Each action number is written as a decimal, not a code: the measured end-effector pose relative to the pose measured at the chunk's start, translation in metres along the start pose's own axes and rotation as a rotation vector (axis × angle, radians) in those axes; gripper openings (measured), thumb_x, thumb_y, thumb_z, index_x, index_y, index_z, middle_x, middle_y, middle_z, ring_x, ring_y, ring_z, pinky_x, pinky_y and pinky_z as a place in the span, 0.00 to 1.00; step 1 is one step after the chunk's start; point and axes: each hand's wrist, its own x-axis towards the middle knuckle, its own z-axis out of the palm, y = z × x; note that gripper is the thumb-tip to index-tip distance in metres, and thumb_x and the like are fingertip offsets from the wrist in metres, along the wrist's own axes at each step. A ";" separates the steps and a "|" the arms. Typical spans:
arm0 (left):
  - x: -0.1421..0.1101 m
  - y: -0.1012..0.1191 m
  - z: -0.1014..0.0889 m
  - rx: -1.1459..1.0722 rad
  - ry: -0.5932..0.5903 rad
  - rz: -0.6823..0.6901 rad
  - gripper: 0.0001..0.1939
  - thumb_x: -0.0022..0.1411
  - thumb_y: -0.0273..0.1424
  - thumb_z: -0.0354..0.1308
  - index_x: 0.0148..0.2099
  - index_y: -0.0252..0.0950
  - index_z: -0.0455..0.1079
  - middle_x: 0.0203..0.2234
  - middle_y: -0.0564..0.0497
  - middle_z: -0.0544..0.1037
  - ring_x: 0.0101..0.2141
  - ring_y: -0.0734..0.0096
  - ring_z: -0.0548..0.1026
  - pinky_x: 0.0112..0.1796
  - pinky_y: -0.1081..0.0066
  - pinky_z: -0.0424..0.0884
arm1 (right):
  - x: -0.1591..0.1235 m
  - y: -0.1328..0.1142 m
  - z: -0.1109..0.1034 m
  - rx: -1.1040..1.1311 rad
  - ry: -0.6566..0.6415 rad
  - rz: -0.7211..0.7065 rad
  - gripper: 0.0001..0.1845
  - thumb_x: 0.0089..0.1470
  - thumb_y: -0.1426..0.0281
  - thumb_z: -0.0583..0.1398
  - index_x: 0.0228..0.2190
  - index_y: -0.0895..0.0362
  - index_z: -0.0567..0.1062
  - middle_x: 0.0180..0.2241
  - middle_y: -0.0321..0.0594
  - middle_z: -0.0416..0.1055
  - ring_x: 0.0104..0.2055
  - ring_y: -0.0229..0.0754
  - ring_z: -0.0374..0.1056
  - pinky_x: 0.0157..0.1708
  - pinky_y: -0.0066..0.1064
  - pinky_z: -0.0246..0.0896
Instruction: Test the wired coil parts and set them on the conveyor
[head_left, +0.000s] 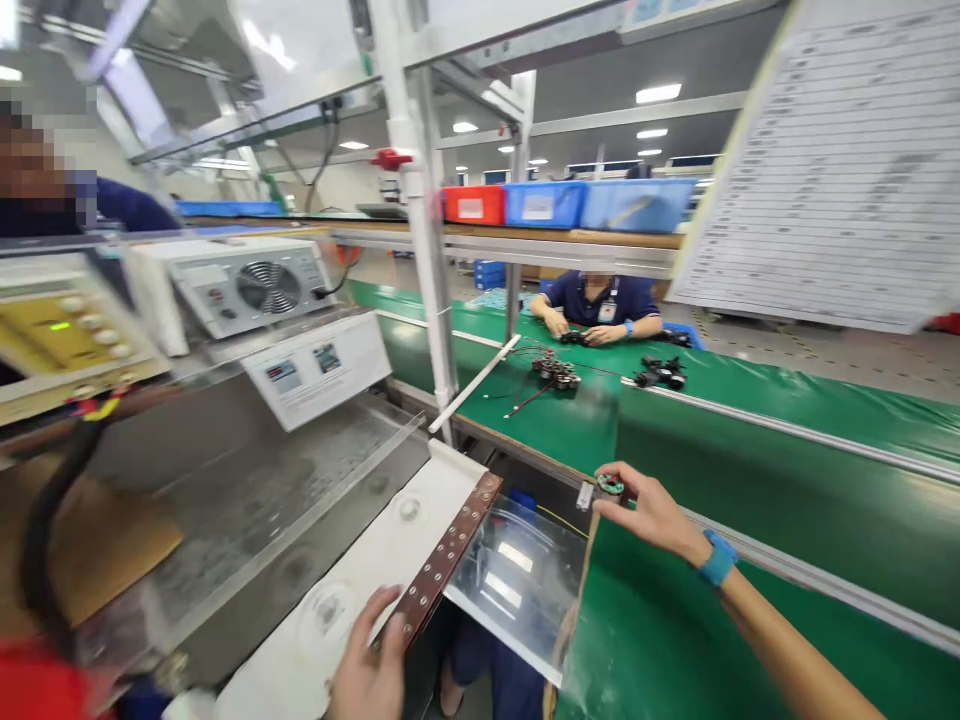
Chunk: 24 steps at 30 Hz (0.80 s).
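In the head view, my right hand [649, 510] is over the edge of the green work surface on the right. Its thumb and fingers are closed on a small round part with a green circuit board [610, 484]. My left hand [367, 655] is low in the middle, at the near end of a brown strip with rows of round holes [450, 545]. The thumb and forefinger curl together beside the strip; whatever lies between them is too small to make out. The strip lies along the edge of a white plate [375, 545].
A clear plastic sheet [517, 560] bridges the gap between plate and bench. Wired round parts [555, 372] and black parts [660, 373] lie on the green belt. A co-worker [596, 305] sits opposite. A white post [424, 230] and a fan-fronted machine [255, 285] stand left.
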 end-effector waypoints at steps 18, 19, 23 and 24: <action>-0.074 -0.056 0.017 -0.905 -0.263 -0.341 0.30 0.46 0.58 0.64 0.36 0.36 0.66 0.13 0.58 0.68 0.18 0.71 0.72 0.22 0.75 0.58 | 0.071 -0.182 0.364 0.115 -0.743 -0.424 0.19 0.46 0.72 0.65 0.42 0.56 0.71 0.37 0.40 0.74 0.39 0.44 0.68 0.41 0.32 0.59; -0.077 -0.061 0.013 -0.904 -0.273 -0.388 0.31 0.44 0.59 0.64 0.36 0.36 0.67 0.13 0.58 0.68 0.18 0.71 0.73 0.21 0.75 0.57 | 0.071 -0.178 0.378 0.036 -0.766 -0.456 0.20 0.46 0.73 0.65 0.43 0.57 0.71 0.38 0.41 0.74 0.39 0.45 0.68 0.41 0.32 0.58; -0.080 -0.073 0.007 -0.912 -0.238 -0.466 0.35 0.37 0.63 0.64 0.32 0.35 0.70 0.13 0.53 0.72 0.17 0.71 0.72 0.21 0.74 0.60 | 0.067 -0.164 0.410 -0.011 -0.852 -0.592 0.20 0.47 0.73 0.64 0.44 0.56 0.69 0.38 0.40 0.73 0.39 0.44 0.67 0.39 0.30 0.56; -0.079 -0.075 0.007 -0.905 -0.218 -0.464 0.36 0.35 0.63 0.65 0.31 0.34 0.71 0.13 0.51 0.73 0.17 0.71 0.71 0.21 0.74 0.60 | 0.067 -0.161 0.414 0.005 -0.852 -0.621 0.20 0.47 0.74 0.63 0.44 0.56 0.70 0.39 0.40 0.73 0.41 0.43 0.67 0.40 0.29 0.56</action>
